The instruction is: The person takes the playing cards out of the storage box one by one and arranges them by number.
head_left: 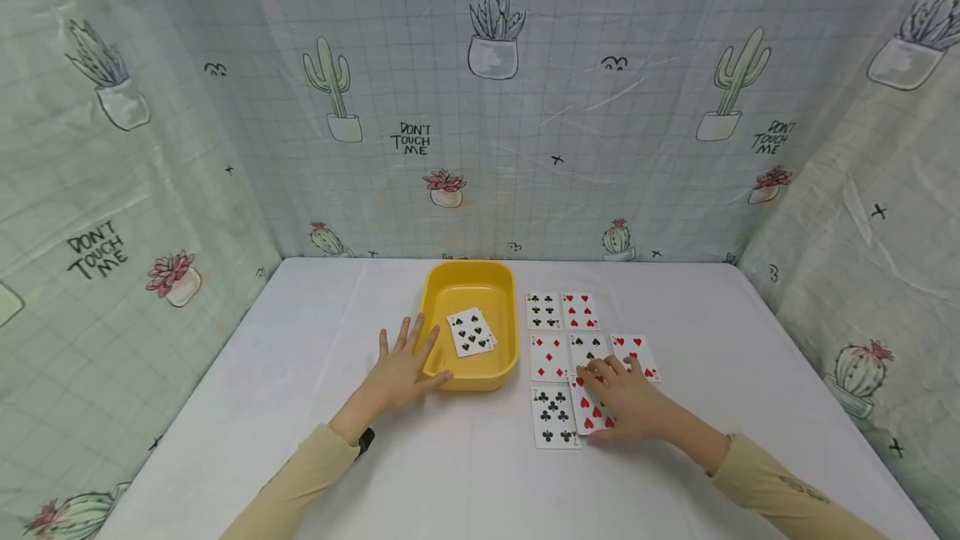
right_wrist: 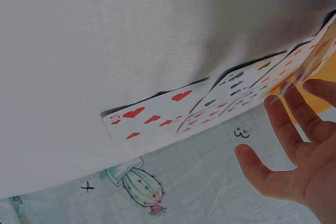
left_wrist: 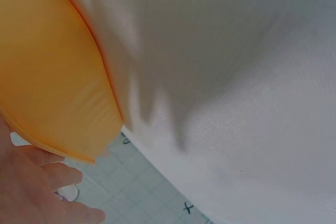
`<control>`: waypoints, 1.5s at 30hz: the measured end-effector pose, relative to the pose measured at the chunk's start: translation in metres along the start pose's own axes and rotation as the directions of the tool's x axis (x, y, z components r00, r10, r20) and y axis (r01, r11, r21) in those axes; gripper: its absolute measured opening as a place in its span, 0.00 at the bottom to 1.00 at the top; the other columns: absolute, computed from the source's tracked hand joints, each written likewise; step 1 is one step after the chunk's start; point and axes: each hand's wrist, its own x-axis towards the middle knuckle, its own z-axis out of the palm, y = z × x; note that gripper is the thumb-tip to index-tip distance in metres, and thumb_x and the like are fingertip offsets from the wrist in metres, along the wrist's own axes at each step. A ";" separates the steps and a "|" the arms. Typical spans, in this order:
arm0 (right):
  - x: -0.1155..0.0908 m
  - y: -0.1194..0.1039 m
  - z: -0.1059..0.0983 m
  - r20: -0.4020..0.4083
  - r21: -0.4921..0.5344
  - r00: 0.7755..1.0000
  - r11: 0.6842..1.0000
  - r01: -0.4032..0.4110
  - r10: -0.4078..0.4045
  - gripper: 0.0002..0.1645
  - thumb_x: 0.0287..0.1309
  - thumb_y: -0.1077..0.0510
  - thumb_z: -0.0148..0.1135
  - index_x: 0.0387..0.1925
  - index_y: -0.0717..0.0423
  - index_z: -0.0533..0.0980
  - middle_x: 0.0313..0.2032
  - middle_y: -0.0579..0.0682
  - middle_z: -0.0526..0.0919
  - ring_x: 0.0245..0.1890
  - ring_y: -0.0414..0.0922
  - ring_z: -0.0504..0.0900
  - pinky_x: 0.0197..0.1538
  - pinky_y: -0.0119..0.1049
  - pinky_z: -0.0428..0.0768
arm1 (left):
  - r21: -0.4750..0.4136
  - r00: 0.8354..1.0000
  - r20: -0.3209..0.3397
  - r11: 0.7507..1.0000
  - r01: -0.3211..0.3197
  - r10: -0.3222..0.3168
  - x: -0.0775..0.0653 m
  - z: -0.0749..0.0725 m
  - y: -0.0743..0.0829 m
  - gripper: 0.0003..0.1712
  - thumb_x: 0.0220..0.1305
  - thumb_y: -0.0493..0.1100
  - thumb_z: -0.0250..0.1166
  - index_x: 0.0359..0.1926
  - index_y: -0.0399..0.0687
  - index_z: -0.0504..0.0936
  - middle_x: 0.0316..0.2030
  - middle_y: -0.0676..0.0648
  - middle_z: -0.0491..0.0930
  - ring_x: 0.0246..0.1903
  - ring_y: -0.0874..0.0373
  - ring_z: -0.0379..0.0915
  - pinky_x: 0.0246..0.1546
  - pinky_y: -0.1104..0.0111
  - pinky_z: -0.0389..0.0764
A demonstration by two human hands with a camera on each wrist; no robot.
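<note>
Carrying everything: white desk (head_left: pixel 450 482). Yellow tray (head_left: pixel 469 384) on desk, stacked cards (head_left: pixel 471 332) inside. Left hand (head_left: pixel 401 373): fingers spread, thumb over tray's near-left corner. Right hand (head_left: pixel 630 398): fingers and thumb holding seven of hearts (head_left: pixel 587 403), apparently by far and near edges. Best handling, judged: lower flat, twist slightly until parallel with seven of clubs (head_left: pixel 553 417), avoid overlap, release evenly. Seven of hearts: right beside seven of clubs, just nearer than spade card (head_left: pixel 587 345), face up; long axis near-to-far, far end leaning slightly left.
</note>
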 end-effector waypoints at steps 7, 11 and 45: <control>-0.006 0.002 0.006 -0.011 -0.006 1.000 1.000 0.003 -0.003 0.55 0.34 0.22 0.56 0.59 0.52 0.65 0.51 0.48 0.70 0.50 0.46 0.66 0.49 0.56 0.66 | 0.005 1.000 -0.007 1.000 -0.001 0.001 0.001 -0.001 0.000 0.48 0.56 0.73 0.42 0.69 0.50 0.48 0.69 0.39 0.38 0.68 0.39 0.31 0.59 0.36 0.37; -0.008 0.003 0.008 -0.017 -0.010 1.000 1.000 0.013 -0.013 0.56 0.35 0.22 0.54 0.60 0.53 0.64 0.51 0.48 0.70 0.50 0.47 0.65 0.49 0.55 0.65 | 0.016 1.000 -0.002 1.000 0.000 0.000 0.001 -0.001 -0.001 0.48 0.56 0.73 0.41 0.69 0.50 0.47 0.69 0.39 0.37 0.68 0.39 0.30 0.59 0.36 0.37; -0.016 0.003 0.010 0.037 0.081 0.999 0.997 -0.013 0.010 0.56 0.36 0.20 0.51 0.61 0.51 0.62 0.53 0.47 0.69 0.53 0.48 0.66 0.53 0.58 0.63 | 0.004 1.000 0.012 1.000 0.001 -0.001 0.003 0.000 -0.004 0.48 0.56 0.73 0.41 0.69 0.50 0.47 0.69 0.39 0.36 0.68 0.39 0.30 0.59 0.37 0.38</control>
